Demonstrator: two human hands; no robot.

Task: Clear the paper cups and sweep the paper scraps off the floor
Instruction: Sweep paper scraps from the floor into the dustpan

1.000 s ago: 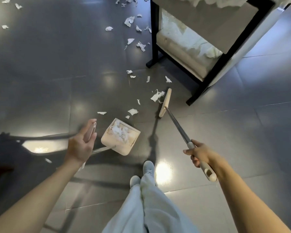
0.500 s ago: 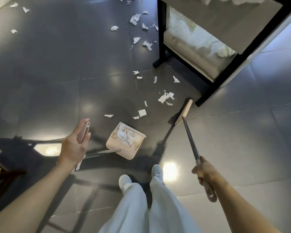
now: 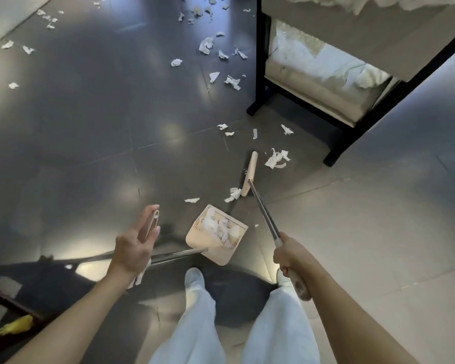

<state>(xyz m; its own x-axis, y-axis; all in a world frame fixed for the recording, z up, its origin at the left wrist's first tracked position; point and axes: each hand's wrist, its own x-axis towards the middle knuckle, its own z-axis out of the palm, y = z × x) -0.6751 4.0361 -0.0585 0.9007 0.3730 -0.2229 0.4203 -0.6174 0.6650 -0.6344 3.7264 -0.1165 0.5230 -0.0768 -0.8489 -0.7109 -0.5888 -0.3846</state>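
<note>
My left hand (image 3: pixel 134 248) grips the beige handle of a dustpan (image 3: pixel 216 236), which rests on the dark tiled floor with white paper scraps inside. My right hand (image 3: pixel 290 254) is closed on the metal pole of a broom; its beige head (image 3: pixel 249 174) stands on the floor just beyond the dustpan. A small scrap (image 3: pixel 233 194) lies against the broom head's near end, another scrap (image 3: pixel 192 200) lies to its left, and a bigger crumpled pile (image 3: pixel 276 159) sits to the head's right. Several more scraps (image 3: pixel 231 81) are scattered farther away. No paper cups are visible.
A black-framed table (image 3: pixel 259 64) with a lower shelf holding white crumpled material stands at the upper right; its legs reach the floor near the scraps. A dark chair frame (image 3: pixel 8 298) and a yellow object (image 3: pixel 16 325) are at the lower left. My legs and shoes are below.
The broom head has swung left toward the dustpan, from near the table leg to just beyond the pan's mouth. The view has shifted, and my feet have spread apart.
</note>
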